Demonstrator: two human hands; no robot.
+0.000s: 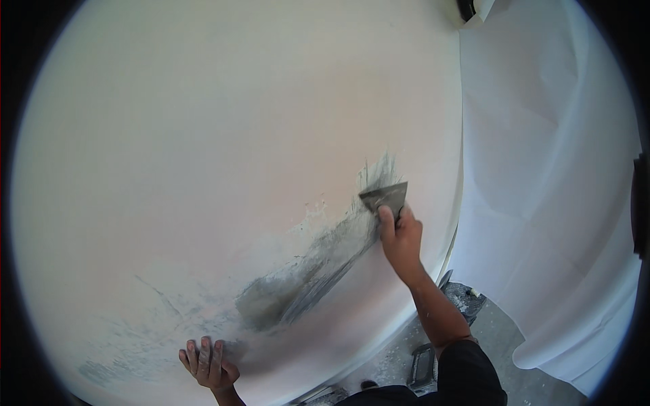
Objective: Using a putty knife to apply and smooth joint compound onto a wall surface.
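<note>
My right hand grips a putty knife with a wide, flat metal blade. The blade lies against a large, pale, curved panel, and my fingers hide most of the handle. Under and below the blade runs a long streak of grey filler, thickest at its lower left and thin and scratchy at its upper end. At the lower left, my left hand rests on the panel with fingers extended and nothing in it. Its fingertips look dusty. Thinner grey smears mark the surface beside it.
A white masking sheet hangs along the panel's right edge. A dark part shows at the top of that edge. Below right, on the speckled grey floor, are a dusty dark object and a dark frame-shaped item.
</note>
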